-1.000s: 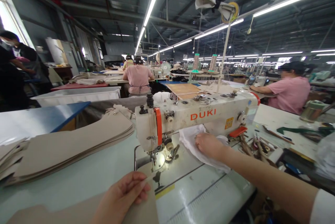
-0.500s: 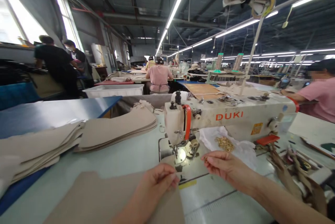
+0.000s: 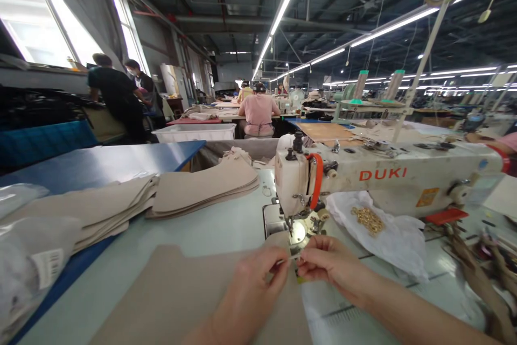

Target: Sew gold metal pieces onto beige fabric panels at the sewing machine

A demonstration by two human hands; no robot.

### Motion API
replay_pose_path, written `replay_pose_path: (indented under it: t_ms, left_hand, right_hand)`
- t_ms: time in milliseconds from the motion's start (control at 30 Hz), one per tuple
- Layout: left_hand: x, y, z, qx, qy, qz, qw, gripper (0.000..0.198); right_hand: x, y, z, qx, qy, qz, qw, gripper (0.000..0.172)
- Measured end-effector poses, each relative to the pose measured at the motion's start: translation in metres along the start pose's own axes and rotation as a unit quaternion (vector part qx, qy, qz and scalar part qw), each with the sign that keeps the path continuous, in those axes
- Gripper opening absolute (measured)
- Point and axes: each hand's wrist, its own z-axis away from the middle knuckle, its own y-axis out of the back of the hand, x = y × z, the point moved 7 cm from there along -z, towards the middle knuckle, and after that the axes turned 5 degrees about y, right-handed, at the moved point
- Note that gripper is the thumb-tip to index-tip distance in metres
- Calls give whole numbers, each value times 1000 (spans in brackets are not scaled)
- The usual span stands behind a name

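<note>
My left hand [image 3: 258,283] lies over a large beige fabric piece [image 3: 181,291], thumb and forefinger pinched; what they hold is too small to make out. Almost touching those fingertips, my right hand [image 3: 333,264] is closed in a pinch. The small gold metal piece that showed in its fingers a moment before is mostly hidden now. Both hands are just in front of the needle area of a white sewing machine [image 3: 383,170], where a lamp lights the needle plate [image 3: 299,232]. Right of the needle, small gold metal fittings [image 3: 368,221] lie heaped on a white plastic bag [image 3: 404,251].
Stacks of cut beige pieces [image 3: 205,189] lie at the left on the table [image 3: 226,232]. A clear plastic bag [image 3: 36,275] with a label is at the near left. Brown strips [image 3: 470,264] lie on the right. Co-workers [image 3: 258,111] sit and stand farther back.
My right hand has moved left, from beside the needle plate to my left hand's fingertips. The view has turned left, bringing in the clear plastic bag.
</note>
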Motion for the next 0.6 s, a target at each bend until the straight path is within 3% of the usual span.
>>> replay_pose_path:
  t_ms: [333,600]
  left_hand:
    - [-4,-4,1,-22,25,-8,999,14]
    - [-5,-4,-3,-16,54,24,998,15]
  right_hand:
    - [2,-10,-1,-20,-29,-93,995,33]
    - [6,-4,-7,7,15,-40,999,44]
